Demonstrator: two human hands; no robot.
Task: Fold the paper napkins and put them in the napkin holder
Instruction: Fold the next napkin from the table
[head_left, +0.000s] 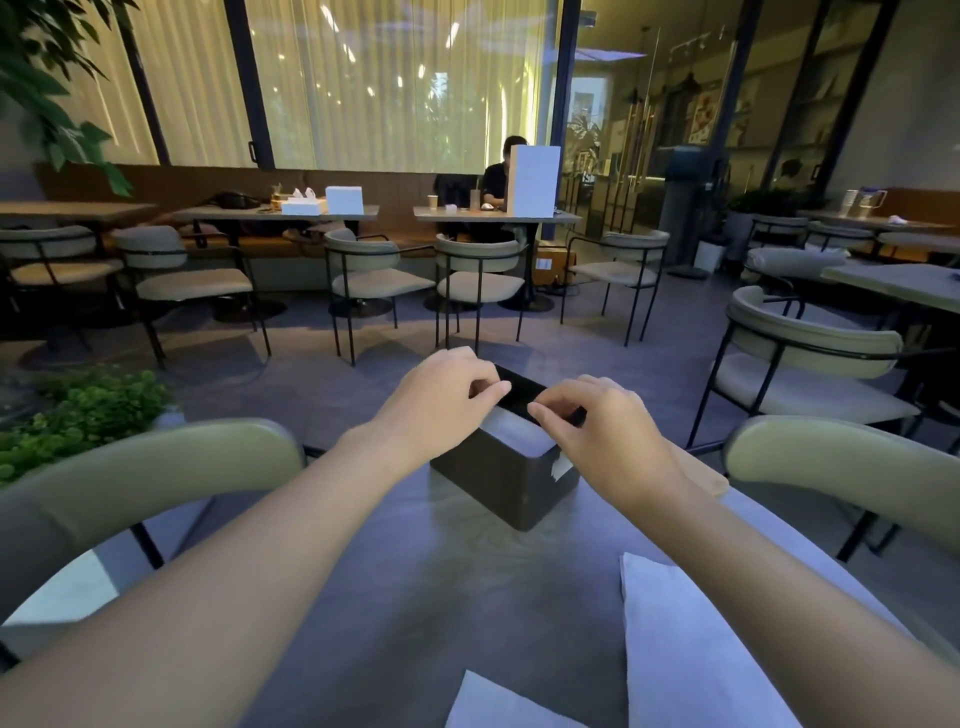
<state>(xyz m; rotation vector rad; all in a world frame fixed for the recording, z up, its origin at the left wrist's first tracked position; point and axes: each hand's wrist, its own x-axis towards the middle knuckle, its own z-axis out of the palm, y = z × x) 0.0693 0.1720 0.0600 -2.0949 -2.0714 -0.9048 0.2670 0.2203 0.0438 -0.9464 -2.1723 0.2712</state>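
Note:
A dark box-shaped napkin holder (501, 480) stands at the far side of the grey table (395, 587). White folded napkins (511, 431) fill its near part, and the far part of the opening looks dark. My left hand (441, 395) and my right hand (602, 421) both hover over the top of the holder, fingertips curled down onto the folded napkins. Whether the fingers pinch a napkin or only press on it is unclear. A stack of flat white napkins (680, 644) lies on the table at the near right, partly under my right forearm. Another loose napkin (498, 704) lies at the bottom edge.
Two padded chair backs (156, 467) (841, 462) stand behind the table, left and right of the holder. A green plant (83, 410) sits at the left. Further back are other tables, several chairs and a seated person (501, 179).

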